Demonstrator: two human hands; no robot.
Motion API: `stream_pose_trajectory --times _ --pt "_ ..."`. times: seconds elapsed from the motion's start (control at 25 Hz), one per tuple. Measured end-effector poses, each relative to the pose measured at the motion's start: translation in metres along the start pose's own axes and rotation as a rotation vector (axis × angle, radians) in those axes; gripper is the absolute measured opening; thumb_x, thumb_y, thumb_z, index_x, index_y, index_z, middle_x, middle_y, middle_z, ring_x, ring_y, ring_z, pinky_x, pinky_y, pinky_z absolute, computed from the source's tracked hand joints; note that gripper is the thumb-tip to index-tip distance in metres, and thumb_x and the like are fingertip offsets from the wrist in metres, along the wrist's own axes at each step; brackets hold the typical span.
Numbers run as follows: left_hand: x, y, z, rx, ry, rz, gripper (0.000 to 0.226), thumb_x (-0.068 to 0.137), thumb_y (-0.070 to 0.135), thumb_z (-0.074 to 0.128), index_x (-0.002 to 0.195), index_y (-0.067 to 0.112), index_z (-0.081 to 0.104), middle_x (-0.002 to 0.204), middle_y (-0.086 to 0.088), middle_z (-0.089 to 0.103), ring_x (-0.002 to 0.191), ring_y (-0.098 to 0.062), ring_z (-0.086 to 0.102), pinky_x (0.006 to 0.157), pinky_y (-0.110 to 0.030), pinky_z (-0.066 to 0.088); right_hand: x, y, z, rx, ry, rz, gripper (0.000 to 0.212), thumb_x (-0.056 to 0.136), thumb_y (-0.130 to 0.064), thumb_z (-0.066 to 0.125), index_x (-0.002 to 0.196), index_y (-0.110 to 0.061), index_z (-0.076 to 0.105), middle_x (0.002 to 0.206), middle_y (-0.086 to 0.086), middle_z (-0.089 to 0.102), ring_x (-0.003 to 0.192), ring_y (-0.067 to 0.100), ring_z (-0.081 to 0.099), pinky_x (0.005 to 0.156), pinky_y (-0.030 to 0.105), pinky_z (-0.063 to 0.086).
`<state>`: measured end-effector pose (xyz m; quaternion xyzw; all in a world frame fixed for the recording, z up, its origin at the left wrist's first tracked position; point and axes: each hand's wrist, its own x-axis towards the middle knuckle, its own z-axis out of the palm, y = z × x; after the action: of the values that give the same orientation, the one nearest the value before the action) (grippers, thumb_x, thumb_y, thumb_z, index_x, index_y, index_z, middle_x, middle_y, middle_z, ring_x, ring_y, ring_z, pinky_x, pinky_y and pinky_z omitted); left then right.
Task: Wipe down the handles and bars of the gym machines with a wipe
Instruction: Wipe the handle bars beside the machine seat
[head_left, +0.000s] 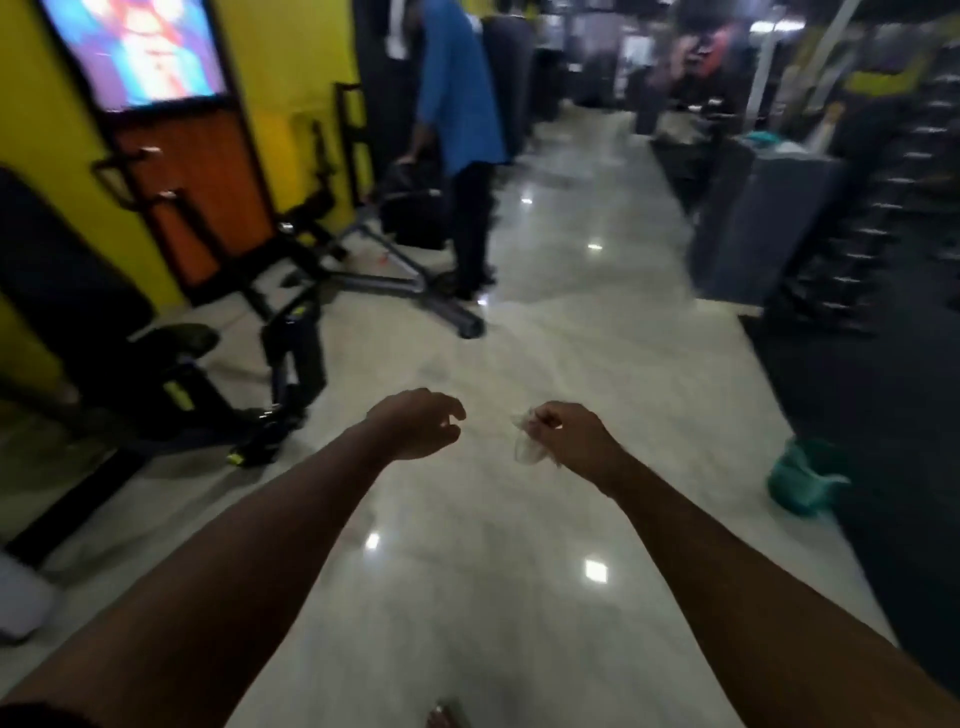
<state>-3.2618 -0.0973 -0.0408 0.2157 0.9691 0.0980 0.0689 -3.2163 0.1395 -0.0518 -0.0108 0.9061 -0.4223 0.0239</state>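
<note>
Both my arms reach forward over a shiny pale floor (519, 571). My right hand (566, 434) pinches a small crumpled whitish wipe (525, 446), which hangs below its fingers. My left hand (418, 423) is beside it, a little to the left, with loosely curled fingers holding nothing. A black gym machine (218, 384) with a padded seat and yellow-green accents stands to the left, apart from both hands. The view is motion-blurred.
A person in a blue shirt (460, 104) bends over a grey-framed bench machine (410, 280) ahead on the left. A screen (135, 47) hangs on the yellow wall. A dumbbell rack (872, 218) and black mats line the right. A teal bag (800, 478) lies at the mat's edge.
</note>
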Motion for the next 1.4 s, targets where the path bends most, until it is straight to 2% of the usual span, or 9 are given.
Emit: stream_pose_trajectory --times 0.2,0.36,0.56,0.72,0.8,1.0,1.2,1.28,1.4 --pt "0.01 -0.139 -0.039 0.025 0.065 -0.308 0.033 0.093 0.036 0.053 0.126 0.035 0.059 0.118 0.009 0.067 0.113 -0.017 0.058 0.09 -0.03 0.045 0.154 -0.091 0.091 -0.048 -0.266 -0.192 0.019 0.09 -0.02 0.065 0.084 -0.003 0.065 0.07 0.006 0.062 0.053 0.007 0.053 0.059 0.023 0.043" --pt "0.011 -0.231 -0.066 -0.002 0.135 -0.567 0.03 0.089 0.041 0.052 0.118 0.038 0.061 0.118 0.007 0.067 0.109 -0.021 0.062 0.085 -0.035 0.051 0.247 -0.165 0.16 -0.014 -0.385 -0.355 0.013 0.087 -0.021 0.07 0.079 -0.019 0.059 0.064 -0.009 0.054 0.056 0.002 0.051 0.059 0.018 0.04" --pt "0.026 -0.322 -0.087 0.005 0.17 -0.812 0.032 0.091 0.04 0.05 0.121 0.037 0.061 0.122 0.007 0.065 0.114 -0.02 0.058 0.09 -0.038 0.05 0.362 -0.224 0.241 -0.028 -0.569 -0.519 0.006 0.09 -0.021 0.066 0.085 -0.017 0.064 0.072 -0.005 0.058 0.069 0.01 0.055 0.061 0.023 0.04" --pt "0.04 -0.392 -0.107 -0.026 0.257 -1.038 0.034 0.092 0.037 0.05 0.124 0.031 0.06 0.126 0.001 0.064 0.113 -0.023 0.059 0.091 -0.04 0.05 0.452 -0.278 0.307 -0.021 -0.701 -0.631 0.016 0.092 -0.026 0.063 0.094 -0.011 0.068 0.075 -0.002 0.062 0.07 0.013 0.057 0.07 0.03 0.045" --pt "0.042 -0.419 -0.118 -0.047 0.28 -1.105 0.034 0.093 0.036 0.05 0.125 0.028 0.06 0.125 0.001 0.064 0.111 -0.023 0.06 0.09 -0.038 0.05 0.482 -0.307 0.335 -0.025 -0.737 -0.649 0.021 0.094 -0.029 0.061 0.104 -0.014 0.069 0.088 0.001 0.067 0.081 0.015 0.062 0.073 0.03 0.048" --pt "0.035 -0.534 -0.137 -0.053 0.339 -1.283 0.032 0.094 0.041 0.045 0.119 0.027 0.061 0.114 0.001 0.067 0.097 -0.019 0.063 0.076 -0.035 0.051 0.55 -0.391 0.434 0.013 -0.85 -0.739 0.023 0.097 -0.028 0.057 0.109 -0.011 0.067 0.101 0.003 0.068 0.094 0.018 0.063 0.083 0.036 0.051" --pt "0.026 -0.678 -0.158 -0.034 0.363 -1.321 0.035 0.094 0.04 0.047 0.126 0.03 0.058 0.123 0.002 0.064 0.108 -0.022 0.061 0.086 -0.037 0.051 0.606 -0.474 0.558 0.105 -0.861 -0.77 0.026 0.099 -0.03 0.054 0.112 -0.012 0.069 0.102 -0.001 0.067 0.096 0.014 0.062 0.075 0.024 0.042" --pt "0.024 -0.739 -0.175 -0.059 0.34 -1.335 0.036 0.095 0.039 0.048 0.128 0.03 0.056 0.126 0.001 0.062 0.113 -0.023 0.059 0.09 -0.038 0.049 0.628 -0.515 0.603 0.107 -0.842 -0.793 0.026 0.099 -0.029 0.054 0.113 -0.012 0.068 0.104 0.0 0.067 0.097 0.015 0.062 0.075 0.025 0.043" --pt "0.019 -0.822 -0.194 -0.082 0.34 -1.353 0.038 0.095 0.043 0.047 0.131 0.03 0.053 0.131 0.002 0.059 0.118 -0.023 0.055 0.094 -0.038 0.048 0.658 -0.569 0.662 0.078 -0.779 -0.853 0.021 0.1 -0.028 0.053 0.101 -0.013 0.068 0.092 0.0 0.066 0.087 0.017 0.063 0.07 0.029 0.045"
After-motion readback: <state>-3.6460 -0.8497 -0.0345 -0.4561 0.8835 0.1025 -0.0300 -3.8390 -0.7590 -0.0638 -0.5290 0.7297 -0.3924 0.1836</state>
